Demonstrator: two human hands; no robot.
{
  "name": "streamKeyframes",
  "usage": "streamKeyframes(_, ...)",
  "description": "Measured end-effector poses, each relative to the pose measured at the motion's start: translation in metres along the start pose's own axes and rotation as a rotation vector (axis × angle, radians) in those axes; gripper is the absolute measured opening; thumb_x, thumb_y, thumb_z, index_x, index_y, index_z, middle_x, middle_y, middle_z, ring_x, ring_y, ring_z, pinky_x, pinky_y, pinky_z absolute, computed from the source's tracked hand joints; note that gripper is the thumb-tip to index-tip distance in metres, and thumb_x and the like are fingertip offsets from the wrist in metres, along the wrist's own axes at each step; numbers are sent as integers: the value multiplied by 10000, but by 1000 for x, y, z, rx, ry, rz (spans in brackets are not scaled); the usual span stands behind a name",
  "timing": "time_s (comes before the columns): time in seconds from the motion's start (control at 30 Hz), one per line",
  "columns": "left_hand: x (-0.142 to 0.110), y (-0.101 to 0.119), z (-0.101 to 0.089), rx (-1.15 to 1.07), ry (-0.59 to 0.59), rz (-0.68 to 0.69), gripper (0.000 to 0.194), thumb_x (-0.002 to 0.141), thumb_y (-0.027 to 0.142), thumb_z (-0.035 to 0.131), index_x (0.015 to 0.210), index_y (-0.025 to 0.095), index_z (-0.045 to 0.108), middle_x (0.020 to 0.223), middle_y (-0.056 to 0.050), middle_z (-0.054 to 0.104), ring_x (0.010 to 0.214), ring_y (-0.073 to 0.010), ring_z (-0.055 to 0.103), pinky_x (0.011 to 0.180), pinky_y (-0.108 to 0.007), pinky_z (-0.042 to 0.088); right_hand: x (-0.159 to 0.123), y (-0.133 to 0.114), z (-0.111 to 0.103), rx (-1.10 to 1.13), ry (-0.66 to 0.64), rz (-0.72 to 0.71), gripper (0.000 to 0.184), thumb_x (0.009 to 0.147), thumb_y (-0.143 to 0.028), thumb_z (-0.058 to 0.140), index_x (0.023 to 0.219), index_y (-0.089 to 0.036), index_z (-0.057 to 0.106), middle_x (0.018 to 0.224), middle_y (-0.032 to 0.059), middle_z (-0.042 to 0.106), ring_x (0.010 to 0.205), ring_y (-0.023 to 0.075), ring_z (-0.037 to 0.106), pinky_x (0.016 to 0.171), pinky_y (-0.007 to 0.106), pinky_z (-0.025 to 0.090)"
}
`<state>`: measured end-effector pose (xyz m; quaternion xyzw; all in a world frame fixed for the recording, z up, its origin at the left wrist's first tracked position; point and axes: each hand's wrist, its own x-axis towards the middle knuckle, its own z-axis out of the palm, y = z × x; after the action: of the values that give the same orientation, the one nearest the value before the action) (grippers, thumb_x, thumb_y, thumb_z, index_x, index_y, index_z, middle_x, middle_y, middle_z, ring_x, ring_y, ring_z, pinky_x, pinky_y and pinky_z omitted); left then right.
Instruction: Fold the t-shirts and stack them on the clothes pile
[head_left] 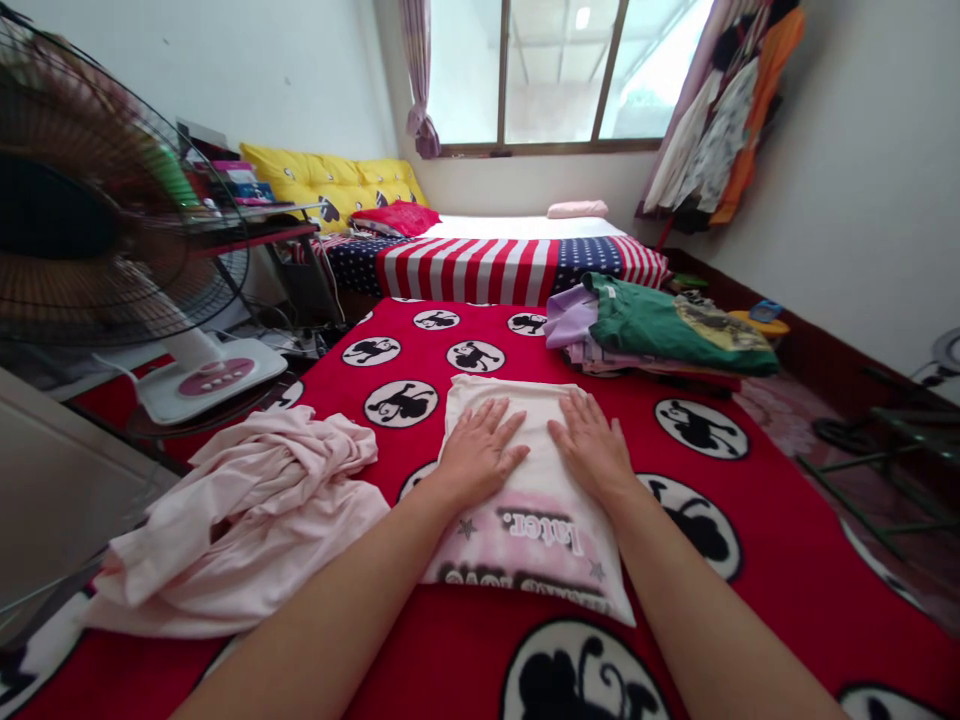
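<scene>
L hand (480,452), R hand (591,447) flat on folded pink tee (536,510).

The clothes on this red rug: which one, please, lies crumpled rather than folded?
The pale pink garment, heaped beside the left hand; the printed shirt under it and the right hand and the stack are folded.

Standing fan (97,200), flag-print bedspread (465,270)
</scene>
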<state>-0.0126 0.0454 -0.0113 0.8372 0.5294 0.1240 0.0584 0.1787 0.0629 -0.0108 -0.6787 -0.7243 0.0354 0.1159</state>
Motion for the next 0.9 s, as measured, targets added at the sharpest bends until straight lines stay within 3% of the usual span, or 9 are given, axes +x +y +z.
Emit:
streamKeyframes(0.1,1,1,-1,20,-5,0,580,963,545,298,1480,283,325,1580,-62,197,1458,-259,146,1171,-505,154,2,8,-4,-15,46,141,574,981,-417,266,1499,-171,280,1568,106,241,1445,297,192,1120,605,164)
streamKeyframes(0.17,1,3,-3,27,-1,-3,577,962,541,307,1477,280,332,1579,-65,198,1457,-261,150,1169,-508,160,0,-1,-10,-42,123,155,579,981,-406,271,1493,-137,289,1564,139,238,1456,308,138,1113,630,129)
streamKeyframes(0.27,1,5,-4,30,7,-11,554,969,509,315,1474,284,336,1576,-60,210,1454,-263,167,1166,-514,174,-11,-30,-19,-22,128,-34,617,975,-444,264,1500,-120,261,1586,122,153,1470,268,71,1135,595,91)
streamKeyframes(0.37,2,3,-4,42,-20,-42,538,977,404,335,1490,242,308,1576,-60,209,1453,-257,172,1174,-489,183,-29,-60,-20,105,-89,-253,711,958,-532,218,1522,-102,169,1587,116,126,1469,231,102,1155,524,136)
streamKeyframes(0.43,3,1,-3,58,-24,-76,534,968,345,363,1484,216,327,1573,-64,215,1452,-259,176,1177,-467,191,-39,-68,-14,144,-159,-315,756,946,-572,188,1524,-87,137,1591,108,87,1473,224,74,1165,499,120)
streamKeyframes(0.57,4,-3,0,55,70,-95,506,960,378,392,1450,249,399,1560,-75,256,1437,-278,226,1166,-476,212,-35,-50,-4,68,-117,-269,799,929,-622,195,1520,-84,166,1594,94,92,1475,218,40,1181,458,52)
streamKeyframes(0.73,2,-7,2,-1,123,-145,558,932,495,411,1441,266,403,1557,-81,265,1430,-301,242,1136,-544,230,-8,-11,-2,-20,-72,-32,760,940,-606,201,1519,-114,183,1596,84,94,1473,224,55,1158,536,108)
streamKeyframes(0.8,1,-5,0,-8,147,-149,553,923,491,433,1423,255,425,1549,-94,288,1423,-304,257,1133,-558,226,-4,-8,-4,-31,-45,33,734,948,-581,217,1515,-116,202,1591,94,124,1470,251,76,1143,574,123)
streamKeyframes(0.9,2,1,-6,14,228,-64,445,922,369,468,1322,186,536,1478,-137,414,1393,-297,321,1159,-538,170,-7,-16,-7,-45,109,37,652,966,-475,277,1491,-88,276,1578,122,183,1465,292,90,1132,605,97)
